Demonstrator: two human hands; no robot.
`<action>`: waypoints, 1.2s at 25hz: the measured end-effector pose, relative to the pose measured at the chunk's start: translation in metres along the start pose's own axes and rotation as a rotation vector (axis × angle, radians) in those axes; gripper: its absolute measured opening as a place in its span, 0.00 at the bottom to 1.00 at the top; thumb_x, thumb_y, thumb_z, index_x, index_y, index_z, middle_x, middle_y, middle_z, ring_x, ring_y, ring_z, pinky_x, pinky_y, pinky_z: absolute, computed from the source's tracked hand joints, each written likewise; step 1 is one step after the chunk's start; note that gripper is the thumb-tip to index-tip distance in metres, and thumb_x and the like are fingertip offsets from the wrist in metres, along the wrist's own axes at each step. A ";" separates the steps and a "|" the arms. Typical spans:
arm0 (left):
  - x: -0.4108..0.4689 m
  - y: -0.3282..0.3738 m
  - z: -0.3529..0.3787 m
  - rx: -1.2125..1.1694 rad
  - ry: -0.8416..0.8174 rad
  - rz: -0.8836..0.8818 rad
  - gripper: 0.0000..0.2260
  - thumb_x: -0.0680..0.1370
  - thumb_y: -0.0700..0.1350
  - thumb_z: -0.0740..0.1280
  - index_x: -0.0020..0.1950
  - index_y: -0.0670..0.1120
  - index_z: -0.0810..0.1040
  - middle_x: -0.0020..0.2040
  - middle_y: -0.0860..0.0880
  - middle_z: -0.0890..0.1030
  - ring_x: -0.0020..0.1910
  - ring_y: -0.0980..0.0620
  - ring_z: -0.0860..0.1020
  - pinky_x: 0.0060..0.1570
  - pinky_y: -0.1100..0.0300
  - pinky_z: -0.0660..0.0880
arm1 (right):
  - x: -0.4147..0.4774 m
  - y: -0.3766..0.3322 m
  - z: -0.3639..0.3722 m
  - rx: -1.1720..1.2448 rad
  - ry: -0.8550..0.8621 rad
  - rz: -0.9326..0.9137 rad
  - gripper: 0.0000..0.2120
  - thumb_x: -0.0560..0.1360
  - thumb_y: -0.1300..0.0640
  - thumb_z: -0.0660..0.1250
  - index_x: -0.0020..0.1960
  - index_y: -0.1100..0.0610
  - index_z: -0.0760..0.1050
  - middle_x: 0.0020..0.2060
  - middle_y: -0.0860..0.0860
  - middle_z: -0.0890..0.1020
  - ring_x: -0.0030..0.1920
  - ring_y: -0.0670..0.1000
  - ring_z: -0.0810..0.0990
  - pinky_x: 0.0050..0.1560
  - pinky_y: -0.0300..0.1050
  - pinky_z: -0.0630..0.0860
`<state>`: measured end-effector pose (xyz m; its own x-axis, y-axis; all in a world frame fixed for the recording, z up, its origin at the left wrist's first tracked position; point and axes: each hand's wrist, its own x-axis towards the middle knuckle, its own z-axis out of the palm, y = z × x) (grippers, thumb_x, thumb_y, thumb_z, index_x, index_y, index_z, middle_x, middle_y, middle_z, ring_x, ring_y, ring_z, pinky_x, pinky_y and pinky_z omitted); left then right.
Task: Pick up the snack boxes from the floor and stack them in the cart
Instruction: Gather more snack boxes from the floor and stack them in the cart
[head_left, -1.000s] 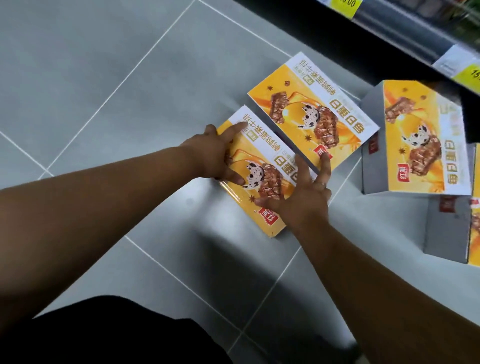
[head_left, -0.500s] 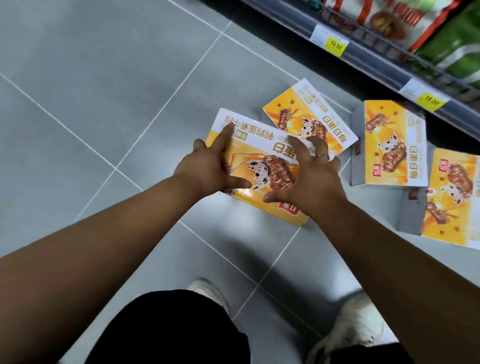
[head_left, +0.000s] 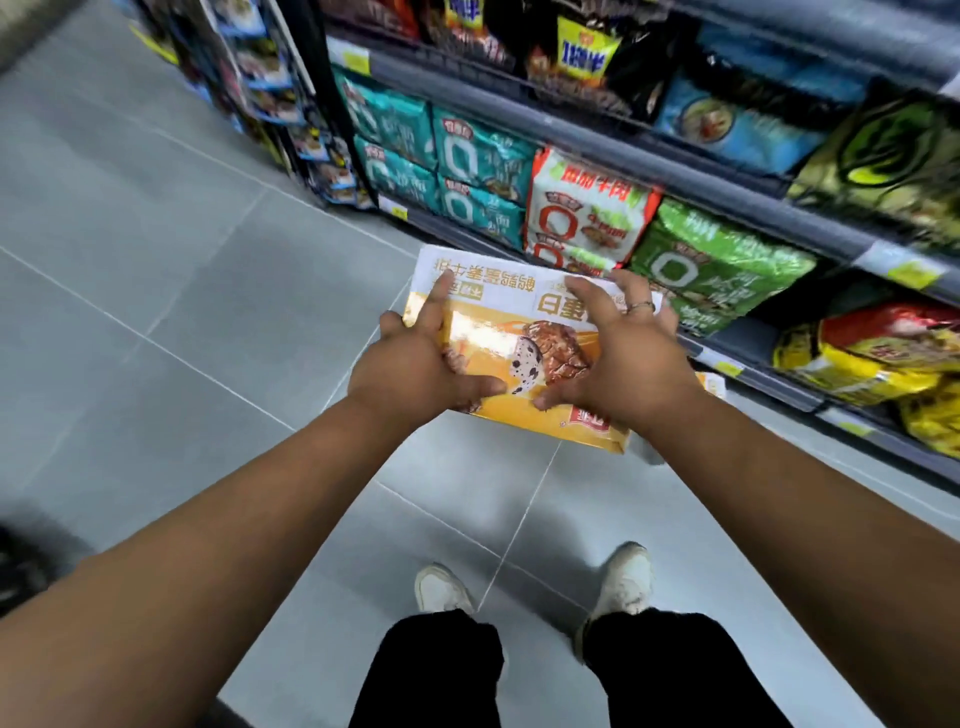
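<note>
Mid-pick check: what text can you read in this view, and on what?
"鹌鹑蛋素牛排": upside down on the white band of the snack box.
"0": large, on the teal packs, the red-and-white pack and the green pack.
Large characters by the right hand: partly covered, not readable.
Red logo on the snack box, yellow bag, price tags: too blurred to read.

FLOOR: grey tiles (head_left: 156, 270), pale grout lines | SHELVING: dark grey shelf rail (head_left: 675, 179), running along right side | STOCK, LOWER TIER: teal bags (head_left: 483, 150), red-and-white bags (head_left: 587, 208), green bags (head_left: 711, 260), yellow-and-red bags (head_left: 883, 358) | STOCK, UPPER TIER: blue bags (head_left: 737, 124) | LABELS: yellow price tag (head_left: 914, 273) on rail | FAR LEFT: blue display rack (head_left: 260, 78), blurred
</note>
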<state>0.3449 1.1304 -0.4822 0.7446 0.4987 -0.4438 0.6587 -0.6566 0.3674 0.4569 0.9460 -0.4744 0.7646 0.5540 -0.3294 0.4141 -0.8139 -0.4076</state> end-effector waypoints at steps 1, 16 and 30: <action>-0.015 0.012 -0.020 0.001 0.010 0.017 0.56 0.60 0.69 0.74 0.75 0.67 0.38 0.62 0.43 0.65 0.56 0.39 0.75 0.56 0.51 0.72 | -0.014 -0.009 -0.024 -0.007 0.024 0.001 0.58 0.52 0.36 0.80 0.75 0.38 0.53 0.75 0.47 0.50 0.71 0.64 0.54 0.66 0.57 0.67; -0.206 0.182 -0.162 0.145 0.133 0.354 0.56 0.57 0.74 0.72 0.75 0.69 0.39 0.64 0.41 0.67 0.59 0.36 0.74 0.55 0.47 0.75 | -0.237 -0.019 -0.234 0.025 0.335 0.170 0.59 0.51 0.32 0.79 0.74 0.35 0.52 0.76 0.45 0.49 0.72 0.63 0.55 0.65 0.58 0.68; -0.377 0.418 -0.023 0.178 -0.022 0.785 0.56 0.57 0.74 0.71 0.74 0.68 0.39 0.66 0.40 0.66 0.60 0.37 0.75 0.57 0.47 0.75 | -0.500 0.185 -0.309 -0.001 0.525 0.531 0.58 0.51 0.31 0.78 0.74 0.34 0.51 0.75 0.47 0.49 0.70 0.65 0.57 0.65 0.59 0.69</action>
<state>0.3416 0.6813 -0.1423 0.9797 -0.1555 -0.1269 -0.0841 -0.8921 0.4439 0.3037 0.4645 -0.1221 0.9970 -0.0701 -0.0318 -0.0765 -0.9491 -0.3057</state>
